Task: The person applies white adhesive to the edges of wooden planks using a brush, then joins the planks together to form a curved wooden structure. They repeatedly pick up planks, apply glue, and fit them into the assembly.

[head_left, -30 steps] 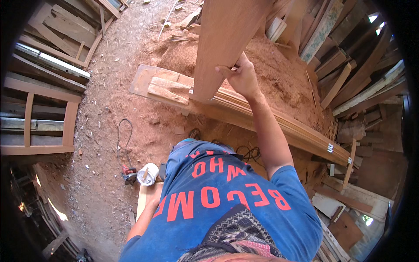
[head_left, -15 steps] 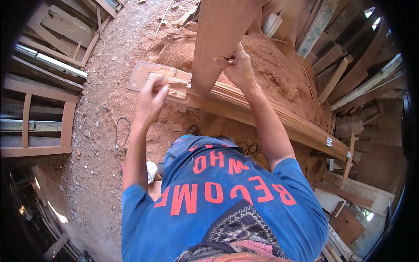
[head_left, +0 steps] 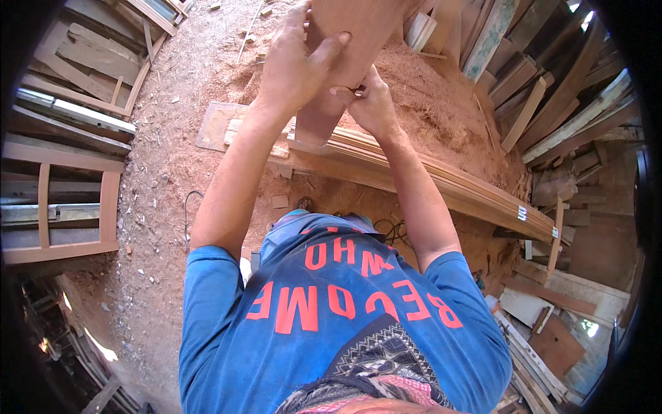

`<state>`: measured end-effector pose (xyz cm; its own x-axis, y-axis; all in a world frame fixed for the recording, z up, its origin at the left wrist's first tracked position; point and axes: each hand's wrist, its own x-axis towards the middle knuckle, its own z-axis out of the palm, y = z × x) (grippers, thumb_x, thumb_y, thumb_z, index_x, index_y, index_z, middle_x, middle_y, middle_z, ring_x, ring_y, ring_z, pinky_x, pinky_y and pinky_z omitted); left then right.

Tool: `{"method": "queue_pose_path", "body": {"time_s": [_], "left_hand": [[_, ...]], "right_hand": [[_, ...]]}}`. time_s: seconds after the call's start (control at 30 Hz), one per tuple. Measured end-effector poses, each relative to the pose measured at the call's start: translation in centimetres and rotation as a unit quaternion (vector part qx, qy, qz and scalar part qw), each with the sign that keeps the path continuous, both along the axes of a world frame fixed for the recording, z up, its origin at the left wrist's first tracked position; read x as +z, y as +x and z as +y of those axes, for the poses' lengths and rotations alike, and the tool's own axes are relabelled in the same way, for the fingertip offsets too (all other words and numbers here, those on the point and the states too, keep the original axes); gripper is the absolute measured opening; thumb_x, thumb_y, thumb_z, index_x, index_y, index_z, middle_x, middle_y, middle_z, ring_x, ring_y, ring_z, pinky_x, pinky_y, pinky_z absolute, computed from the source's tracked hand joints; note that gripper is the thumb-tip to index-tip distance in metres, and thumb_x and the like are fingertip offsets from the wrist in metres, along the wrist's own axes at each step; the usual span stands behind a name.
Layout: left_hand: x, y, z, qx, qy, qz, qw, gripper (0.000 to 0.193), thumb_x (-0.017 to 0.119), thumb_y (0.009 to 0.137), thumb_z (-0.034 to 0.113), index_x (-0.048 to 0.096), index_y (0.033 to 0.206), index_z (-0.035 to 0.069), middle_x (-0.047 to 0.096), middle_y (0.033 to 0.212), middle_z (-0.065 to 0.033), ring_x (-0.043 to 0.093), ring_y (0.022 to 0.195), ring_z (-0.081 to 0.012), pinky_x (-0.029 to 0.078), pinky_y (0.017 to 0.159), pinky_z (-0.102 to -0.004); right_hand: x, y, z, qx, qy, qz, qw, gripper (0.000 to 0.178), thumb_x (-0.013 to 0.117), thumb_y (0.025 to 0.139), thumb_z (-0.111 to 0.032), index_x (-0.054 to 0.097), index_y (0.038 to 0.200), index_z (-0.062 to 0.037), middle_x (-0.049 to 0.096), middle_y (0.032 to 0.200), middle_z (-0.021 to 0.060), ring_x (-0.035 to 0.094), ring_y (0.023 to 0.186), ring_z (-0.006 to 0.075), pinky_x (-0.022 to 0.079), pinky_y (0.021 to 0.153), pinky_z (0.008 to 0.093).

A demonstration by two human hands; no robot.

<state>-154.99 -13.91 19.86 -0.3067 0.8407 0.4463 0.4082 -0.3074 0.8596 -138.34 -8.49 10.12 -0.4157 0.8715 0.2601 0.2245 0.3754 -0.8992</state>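
A reddish-brown wooden board (head_left: 358, 34) stands raised in front of me, its top cut off by the upper edge of the view. My left hand (head_left: 296, 62) grips the board's left edge, with the thumb lying across its near face. Lower down, my right hand (head_left: 372, 103) pinches the right edge, thumb on the face and fingers behind. The board's bottom end is just over the near end of a stack of long wooden boards (head_left: 441, 174), which runs off to the right. Whether the two touch is unclear.
Sawdust (head_left: 441, 96) is heaped beyond the stack. A flat pale board (head_left: 215, 124) lies at the stack's left end. Wooden frames (head_left: 109, 207) stand along the left, and planks (head_left: 524, 117) lean at the right. A thin dark cable (head_left: 187, 207) lies on the ground.
My left hand has moved up and to the right, from free above the stack's left end onto the board's left edge. My right hand keeps its hold.
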Motion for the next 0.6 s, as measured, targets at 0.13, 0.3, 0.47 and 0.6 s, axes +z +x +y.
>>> {"method": "queue_pose_path", "body": {"time_s": [0.13, 0.3, 0.47, 0.6], "left_hand": [[0.2, -0.6, -1.4, 0.013, 0.007, -0.050, 0.999, 0.091, 0.082, 0.088, 0.030, 0.027, 0.152, -0.003, 0.061, 0.126, -0.0270, 0.065, 0.117, -0.0342, 0.059, 0.092, -0.0409], [1.4, 2.7, -0.8, 0.171, 0.100, 0.052, 0.979, 0.107, 0.086, 0.081, 0.028, 0.015, 0.156, -0.002, 0.043, 0.146, -0.0275, 0.047, 0.137, -0.0389, 0.042, 0.112, -0.0460], [0.5, 4.8, 1.6, 0.192, 0.111, 0.145, 0.964, 0.123, 0.092, 0.067, 0.026, 0.014, 0.154, -0.012, 0.034, 0.150, -0.0359, 0.031, 0.146, -0.0433, 0.028, 0.121, -0.0499], [-2.4, 3.5, 2.6, 0.231, 0.129, 0.251, 0.931, 0.132, 0.094, 0.063, 0.028, 0.010, 0.154, -0.017, 0.021, 0.157, -0.0413, 0.023, 0.149, -0.0502, 0.019, 0.125, -0.0502]], "right_hand": [[2.2, -1.9, -1.0, 0.020, 0.001, -0.052, 0.998, 0.057, 0.078, 0.083, -0.022, 0.054, 0.131, -0.0010, 0.073, 0.106, 0.0220, 0.073, 0.102, 0.0330, 0.057, 0.088, 0.0433], [2.7, -2.4, -1.4, 0.023, 0.009, -0.099, 0.995, 0.053, 0.074, 0.085, -0.018, 0.054, 0.131, -0.0011, 0.072, 0.107, 0.0247, 0.070, 0.106, 0.0399, 0.055, 0.092, 0.0460], [1.0, -0.3, 0.1, 0.027, 0.048, -0.012, 0.998, 0.052, 0.072, 0.083, -0.006, 0.052, 0.130, 0.0026, 0.073, 0.105, 0.0224, 0.072, 0.097, 0.0375, 0.058, 0.088, 0.0436], [-2.3, 3.4, -1.9, -0.040, 0.277, -0.032, 0.959, 0.058, 0.075, 0.085, -0.015, 0.050, 0.135, 0.0022, 0.061, 0.129, 0.0279, 0.059, 0.120, 0.0451, 0.050, 0.103, 0.0481]]}}
